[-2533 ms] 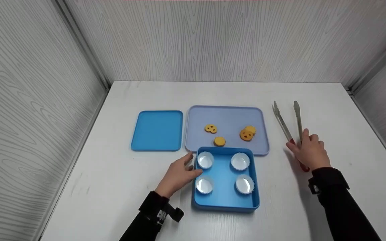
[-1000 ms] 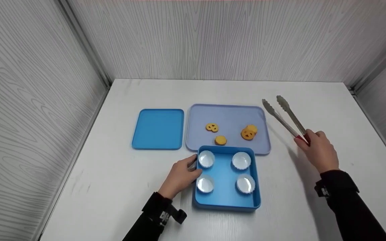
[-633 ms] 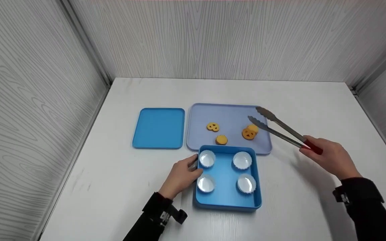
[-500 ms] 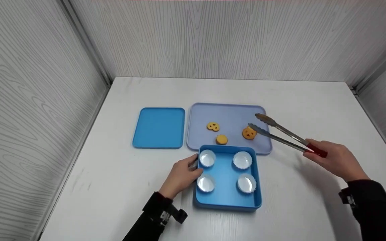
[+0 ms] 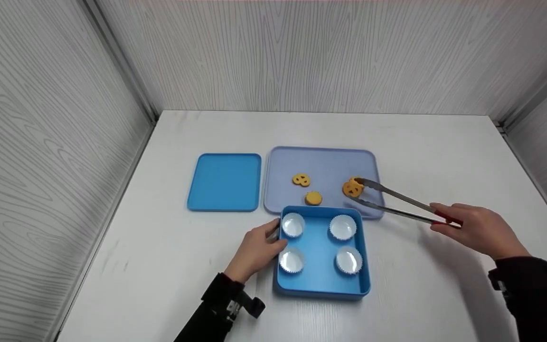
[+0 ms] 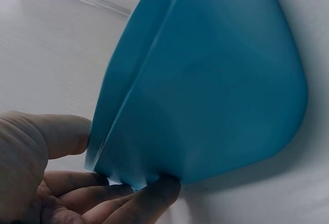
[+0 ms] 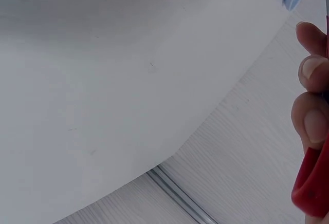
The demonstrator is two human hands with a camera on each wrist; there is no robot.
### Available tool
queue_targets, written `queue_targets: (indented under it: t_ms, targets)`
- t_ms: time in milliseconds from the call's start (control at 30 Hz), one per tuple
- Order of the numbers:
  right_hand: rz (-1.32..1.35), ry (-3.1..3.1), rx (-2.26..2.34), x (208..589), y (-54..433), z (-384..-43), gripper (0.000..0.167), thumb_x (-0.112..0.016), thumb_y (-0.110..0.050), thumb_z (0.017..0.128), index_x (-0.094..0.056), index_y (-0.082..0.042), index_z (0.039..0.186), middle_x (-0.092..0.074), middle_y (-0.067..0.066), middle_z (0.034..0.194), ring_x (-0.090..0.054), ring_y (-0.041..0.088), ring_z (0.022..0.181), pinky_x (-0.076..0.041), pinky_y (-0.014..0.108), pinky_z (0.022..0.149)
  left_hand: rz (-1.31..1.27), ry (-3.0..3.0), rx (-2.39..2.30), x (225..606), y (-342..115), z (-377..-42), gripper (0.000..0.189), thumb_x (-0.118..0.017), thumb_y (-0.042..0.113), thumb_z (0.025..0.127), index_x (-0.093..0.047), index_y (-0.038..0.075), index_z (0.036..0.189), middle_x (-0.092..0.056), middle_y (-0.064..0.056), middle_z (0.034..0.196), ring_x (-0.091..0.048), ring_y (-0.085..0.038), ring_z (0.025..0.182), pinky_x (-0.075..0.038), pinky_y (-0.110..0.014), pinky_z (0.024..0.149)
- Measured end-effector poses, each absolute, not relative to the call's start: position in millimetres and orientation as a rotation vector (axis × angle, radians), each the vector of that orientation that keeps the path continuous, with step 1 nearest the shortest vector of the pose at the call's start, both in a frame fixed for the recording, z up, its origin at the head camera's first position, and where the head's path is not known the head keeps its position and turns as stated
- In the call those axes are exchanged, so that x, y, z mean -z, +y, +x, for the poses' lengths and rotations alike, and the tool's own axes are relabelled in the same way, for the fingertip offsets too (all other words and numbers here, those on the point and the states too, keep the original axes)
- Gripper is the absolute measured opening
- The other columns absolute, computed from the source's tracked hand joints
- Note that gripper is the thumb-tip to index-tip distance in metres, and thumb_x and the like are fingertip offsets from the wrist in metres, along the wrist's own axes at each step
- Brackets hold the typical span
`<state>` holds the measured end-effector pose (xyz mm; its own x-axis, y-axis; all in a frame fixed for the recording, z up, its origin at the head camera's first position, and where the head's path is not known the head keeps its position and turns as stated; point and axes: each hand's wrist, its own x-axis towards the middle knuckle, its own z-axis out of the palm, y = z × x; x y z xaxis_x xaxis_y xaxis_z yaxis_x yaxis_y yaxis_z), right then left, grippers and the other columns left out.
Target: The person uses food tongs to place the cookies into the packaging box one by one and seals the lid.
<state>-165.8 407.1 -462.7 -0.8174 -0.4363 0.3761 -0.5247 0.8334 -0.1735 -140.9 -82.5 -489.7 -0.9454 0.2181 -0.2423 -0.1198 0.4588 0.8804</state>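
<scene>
My right hand [image 5: 480, 230] grips the red handles of metal tongs [image 5: 404, 196], also seen with red grips in the right wrist view. The tongs' spread tips stand at either side of an orange-brown pretzel-like cookie [image 5: 351, 189] that overlaps a yellow cookie [image 5: 359, 185] on the lilac tray [image 5: 323, 159]. My left hand [image 5: 253, 249] pinches the left wall of a deep blue box [image 5: 321, 287], thumb at the rim and fingers against the outside in the left wrist view. Inside the box sit several white fluted cups [image 5: 348, 260], one near each corner.
On the lilac tray lie a yellow pretzel-like cookie [image 5: 301, 179] and a round yellow cookie [image 5: 313, 198]. A flat blue tray [image 5: 225, 183] lies to its left. The box stands right at the lilac tray's front edge. Grey wood-grain panels [image 5: 302, 57] enclose the table.
My right hand has lifted the tongs from the table and swung their tips left, then down to the overlapping cookies. My left hand stays at the box, its fingers closer along the wall.
</scene>
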Motion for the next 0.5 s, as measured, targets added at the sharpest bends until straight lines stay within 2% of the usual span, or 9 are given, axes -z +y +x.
queue_targets:
  t_ms: [200, 333, 367, 433, 500]
  targets:
    - [0.778, -2.628, -0.313, 461.3, 404.1, -167.8, 0.053, -0.093, -0.017, 0.068, -0.078, -0.018, 0.119, -0.065, -0.014, 0.077, -0.060, 0.008, 0.061, -0.046, 0.030, 0.051, 0.086, 2.384, -1.496, 489.9, -82.6, -139.7, 0.066, -0.064, 0.025, 0.098, -0.040, 0.005, 0.156, -0.046, -0.014, 0.157, -0.041, -0.032, 0.146, -0.036, -0.046, 0.119]
    - [0.844, -2.551, -0.254, 458.7, 402.7, -169.7, 0.053, -0.093, -0.018, 0.067, -0.078, -0.021, 0.117, -0.061, -0.014, 0.073, -0.049, 0.003, 0.054, -0.040, 0.025, 0.047, 0.082, 2.380, -1.503, 490.3, -82.5, -139.5, 0.066, -0.064, 0.025, 0.098, -0.040, 0.005, 0.157, -0.046, -0.013, 0.157, -0.040, -0.032, 0.146, -0.035, -0.047, 0.119]
    - [0.863, -2.528, -0.239, 457.9, 402.4, -170.2, 0.050, -0.092, -0.021, 0.069, -0.078, -0.021, 0.117, -0.059, -0.015, 0.072, -0.045, 0.000, 0.053, -0.037, 0.023, 0.047, 0.081, 2.383, -1.499, 490.3, -82.5, -139.6, 0.067, -0.064, 0.025, 0.098, -0.040, 0.005, 0.157, -0.046, -0.013, 0.157, -0.039, -0.032, 0.147, -0.035, -0.047, 0.120]
    - [0.896, -2.482, -0.215, 456.6, 401.6, -171.3, 0.038, -0.085, -0.034, 0.082, -0.077, -0.023, 0.118, -0.055, -0.015, 0.070, -0.037, -0.004, 0.053, -0.032, 0.021, 0.045, 0.080, 2.389, -1.491, 490.2, -82.3, -139.8, 0.067, -0.064, 0.026, 0.098, -0.040, 0.005, 0.157, -0.046, -0.012, 0.157, -0.038, -0.031, 0.148, -0.034, -0.047, 0.120]
    - [0.920, -2.439, -0.203, 455.9, 400.4, -172.0, 0.035, -0.071, -0.048, 0.093, -0.076, -0.023, 0.117, -0.054, -0.015, 0.068, -0.033, -0.007, 0.053, -0.030, 0.020, 0.044, 0.080, 2.393, -1.488, 490.0, -82.4, -139.7, 0.067, -0.065, 0.026, 0.098, -0.040, 0.005, 0.156, -0.046, -0.012, 0.157, -0.038, -0.031, 0.148, -0.034, -0.047, 0.120]
